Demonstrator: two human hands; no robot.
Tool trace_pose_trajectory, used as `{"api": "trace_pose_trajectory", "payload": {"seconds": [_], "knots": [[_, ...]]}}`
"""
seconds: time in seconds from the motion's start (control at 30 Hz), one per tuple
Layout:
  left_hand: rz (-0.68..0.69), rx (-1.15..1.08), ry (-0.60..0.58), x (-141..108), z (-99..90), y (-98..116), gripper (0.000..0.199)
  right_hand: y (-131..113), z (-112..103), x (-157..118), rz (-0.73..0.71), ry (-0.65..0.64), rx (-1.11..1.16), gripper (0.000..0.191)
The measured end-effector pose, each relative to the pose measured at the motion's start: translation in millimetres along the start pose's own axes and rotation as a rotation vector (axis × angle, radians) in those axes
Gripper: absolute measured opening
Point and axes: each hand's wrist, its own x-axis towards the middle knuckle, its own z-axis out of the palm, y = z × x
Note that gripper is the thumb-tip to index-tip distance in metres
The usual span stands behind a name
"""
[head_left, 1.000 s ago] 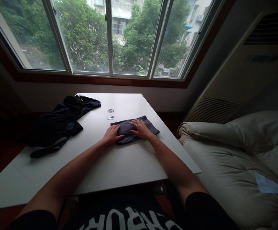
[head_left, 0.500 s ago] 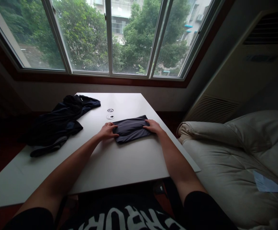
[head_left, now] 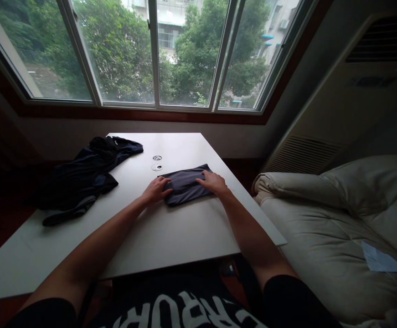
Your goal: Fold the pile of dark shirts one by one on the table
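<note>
Your left hand [head_left: 156, 190] and right hand [head_left: 213, 182] lie spread on opposite ends of the folded grey cloth [head_left: 186, 186]. Dark clothes [head_left: 82, 173] lie on the bench [head_left: 181, 241], left of your left hand.

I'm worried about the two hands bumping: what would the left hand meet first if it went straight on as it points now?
The cloth, most likely: the left hand is already at its near-left end. Whether it would then clear the right hand is hard to tell.
</note>
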Motion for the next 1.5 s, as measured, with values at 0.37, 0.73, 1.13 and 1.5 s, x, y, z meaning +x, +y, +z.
{"api": "trace_pose_trajectory", "payload": {"seconds": [0.37,0.73,1.13,1.5], "knots": [[-0.207,0.024,-0.059,-3.5,-8.2,41.5,0.035,-0.2,24.2,10.6,-0.178,-0.045,0.070,0.055],[0.030,-0.347,-0.140,-14.3,0.6,77.3,0.030,2.0,26.1,8.5,-0.497,0.020,0.073,0.061],[-0.257,-0.574,-0.126,-5.1,-29.0,-40.6,0.039,-33.4,38.6,-83.0,-0.589,0.032,0.060,0.057],[-0.175,-0.433,-0.026,-20.0,-21.6,-42.3,0.034,-35.5,57.1,-35.1,-0.492,-0.073,-0.015,0.079]]}}
